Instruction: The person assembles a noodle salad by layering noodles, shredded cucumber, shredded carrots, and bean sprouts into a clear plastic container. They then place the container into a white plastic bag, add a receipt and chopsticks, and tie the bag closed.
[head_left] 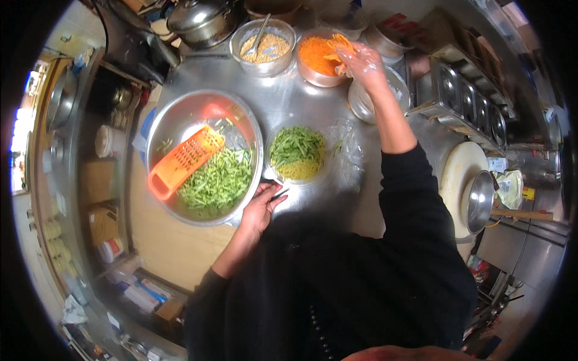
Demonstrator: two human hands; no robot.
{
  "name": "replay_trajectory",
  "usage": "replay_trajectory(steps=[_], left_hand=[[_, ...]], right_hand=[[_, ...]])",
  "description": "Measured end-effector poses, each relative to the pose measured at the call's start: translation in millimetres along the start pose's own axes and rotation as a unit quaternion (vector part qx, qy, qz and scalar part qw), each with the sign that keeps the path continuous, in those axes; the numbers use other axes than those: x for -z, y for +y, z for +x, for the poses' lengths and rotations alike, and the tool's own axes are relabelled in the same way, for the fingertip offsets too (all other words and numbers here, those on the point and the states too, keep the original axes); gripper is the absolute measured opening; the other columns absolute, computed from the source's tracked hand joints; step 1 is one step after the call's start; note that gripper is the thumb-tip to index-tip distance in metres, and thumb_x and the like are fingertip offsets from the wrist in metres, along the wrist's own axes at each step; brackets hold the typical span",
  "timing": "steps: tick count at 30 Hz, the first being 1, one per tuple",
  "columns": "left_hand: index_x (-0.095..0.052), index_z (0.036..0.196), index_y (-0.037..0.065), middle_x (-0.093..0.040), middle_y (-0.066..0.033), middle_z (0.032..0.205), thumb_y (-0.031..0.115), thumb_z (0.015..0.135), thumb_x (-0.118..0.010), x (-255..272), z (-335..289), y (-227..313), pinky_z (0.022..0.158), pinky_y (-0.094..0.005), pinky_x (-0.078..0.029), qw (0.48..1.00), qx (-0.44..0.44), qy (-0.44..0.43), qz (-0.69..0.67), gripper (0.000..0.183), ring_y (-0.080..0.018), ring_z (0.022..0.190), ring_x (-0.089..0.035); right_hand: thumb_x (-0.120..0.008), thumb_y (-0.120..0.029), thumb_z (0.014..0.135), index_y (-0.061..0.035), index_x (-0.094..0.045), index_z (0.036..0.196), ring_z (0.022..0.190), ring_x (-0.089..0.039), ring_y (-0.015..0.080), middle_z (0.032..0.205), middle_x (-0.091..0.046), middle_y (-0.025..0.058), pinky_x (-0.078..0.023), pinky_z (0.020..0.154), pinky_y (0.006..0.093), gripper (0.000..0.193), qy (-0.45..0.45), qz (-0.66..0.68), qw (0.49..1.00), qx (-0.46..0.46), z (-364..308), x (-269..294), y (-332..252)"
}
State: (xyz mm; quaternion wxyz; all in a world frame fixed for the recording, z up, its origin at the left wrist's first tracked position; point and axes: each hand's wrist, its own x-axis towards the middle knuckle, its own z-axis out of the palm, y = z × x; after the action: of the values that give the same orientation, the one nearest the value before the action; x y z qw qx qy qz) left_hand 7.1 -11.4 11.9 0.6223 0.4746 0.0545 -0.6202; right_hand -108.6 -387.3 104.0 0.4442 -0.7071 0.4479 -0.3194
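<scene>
My right hand (363,64), dusted with something white, grips a clump of shredded carrot (338,46) over the right edge of a metal bowl of shredded carrot (317,54). My left hand (260,207) is low in the middle, its fingers closed around a thin dark piece that I cannot make out. Beside it stands a round dish with yellow noodles (297,169) and green cucumber strips (297,142) over them. To the left, a large steel bowl (158,123) contains shredded cucumber (218,184) and an orange grater (186,159) leaning inside.
A bowl of chopped nuts or grain (277,47) with a spoon stands at the back, near a lidded pot (200,23). Crumpled clear plastic (348,150) lies right of the noodles. Metal containers (448,84) line the right side, above a round white board (457,174) and a steel bowl (480,201).
</scene>
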Motion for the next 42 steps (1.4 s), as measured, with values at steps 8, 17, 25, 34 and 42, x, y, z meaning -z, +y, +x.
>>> replay_trajectory(steps=[8, 17, 25, 34, 42], left_hand=[[-0.053, 0.096, 0.005, -0.059, -0.0059, 0.091, 0.008, 0.092, -0.057, 0, -2, -3, 0.080, -0.0373, -0.056, 0.999, 0.019, 0.040, 0.018, 0.007, -0.0154, 0.084, -0.060], [-0.057, 0.086, 0.002, -0.058, -0.0042, 0.078, 0.003, 0.085, -0.066, -22, -9, -9, 0.060, -0.0270, -0.052, 0.917, -0.192, 0.005, 0.349, 0.009, -0.0107, 0.063, -0.056], [-0.066, 0.101, 0.007, -0.061, -0.0106, 0.111, 0.011, 0.080, -0.067, -61, 2, 11, 0.074, -0.0371, -0.054, 0.557, -0.466, -0.026, 0.687, 0.021, -0.0307, 0.093, -0.063], [-0.067, 0.092, 0.006, -0.063, -0.0101, 0.108, 0.010, 0.080, -0.068, -73, 2, 9, 0.072, -0.0374, -0.055, 0.547, -0.444, -0.048, 0.708, 0.013, -0.0307, 0.089, -0.065], [-0.067, 0.090, 0.004, -0.063, -0.0103, 0.105, 0.009, 0.079, -0.070, -73, -8, 10, 0.071, -0.0371, -0.054, 0.565, -0.426, -0.063, 0.704, 0.013, -0.0304, 0.086, -0.065]], right_hand=[[-0.064, -0.023, 0.086, -0.0018, -0.055, 0.126, 0.099, -0.064, 0.0244, 0.113, -0.065, 0.0154, -0.050, 0.083, 0.0334, 0.046, -0.398, -0.082, 0.911, 0.067, -174, -60, 1], [-0.060, -0.018, 0.082, -0.0113, -0.063, 0.116, 0.104, -0.059, 0.0256, 0.116, -0.064, 0.0061, -0.047, 0.091, 0.0396, 0.035, -0.187, -0.316, 0.874, 0.318, -218, -58, 26], [-0.063, -0.009, 0.080, -0.0116, -0.066, 0.109, 0.088, -0.064, 0.0242, 0.096, -0.067, 0.0055, -0.053, 0.076, 0.0347, 0.029, -0.016, -0.259, 0.904, 0.340, -191, -27, 40], [-0.068, -0.035, 0.078, -0.0050, -0.067, 0.108, 0.100, -0.063, 0.0315, 0.111, -0.065, 0.0198, -0.050, 0.086, 0.0378, 0.043, -0.108, -0.429, 0.892, -0.097, -28, 88, 115], [-0.061, -0.027, 0.078, -0.0089, -0.066, 0.109, 0.108, -0.060, 0.0320, 0.113, -0.064, 0.0180, -0.047, 0.094, 0.0390, 0.036, -0.157, -0.464, 0.870, -0.066, -13, 54, 137]])
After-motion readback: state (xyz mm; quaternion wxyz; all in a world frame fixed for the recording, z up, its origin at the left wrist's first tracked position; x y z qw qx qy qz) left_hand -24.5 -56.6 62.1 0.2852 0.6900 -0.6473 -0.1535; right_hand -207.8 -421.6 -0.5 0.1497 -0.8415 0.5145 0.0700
